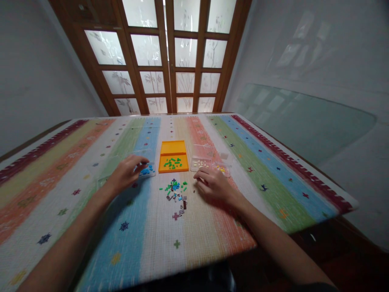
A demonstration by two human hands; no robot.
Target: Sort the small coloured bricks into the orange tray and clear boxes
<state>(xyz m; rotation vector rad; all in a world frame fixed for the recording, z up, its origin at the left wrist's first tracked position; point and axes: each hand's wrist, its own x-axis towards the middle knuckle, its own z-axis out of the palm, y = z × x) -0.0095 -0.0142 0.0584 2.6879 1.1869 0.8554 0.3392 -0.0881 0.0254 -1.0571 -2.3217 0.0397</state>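
Observation:
My left hand [129,171] is over a clear plastic box [152,174] of small blue toy bricks [148,170], its thumb and fingers pinched together; anything between them is too small to make out. Resting low at the right, my right hand [214,184] has its fingers curled inward, beside another clear box [194,168] with small white bricks [200,164] and yellow ones [221,168]. What those fingers hold, if anything, is hidden. Between the hands lies a loose pile of green, blue, brown and grey bricks [174,186].
Behind the pile stands an open orange case [173,147] with green bricks [173,163] in its near half. A striped patterned cloth [164,243] covers the table. A glass-paned wooden door [170,69] rises beyond the far edge, with walls on both sides.

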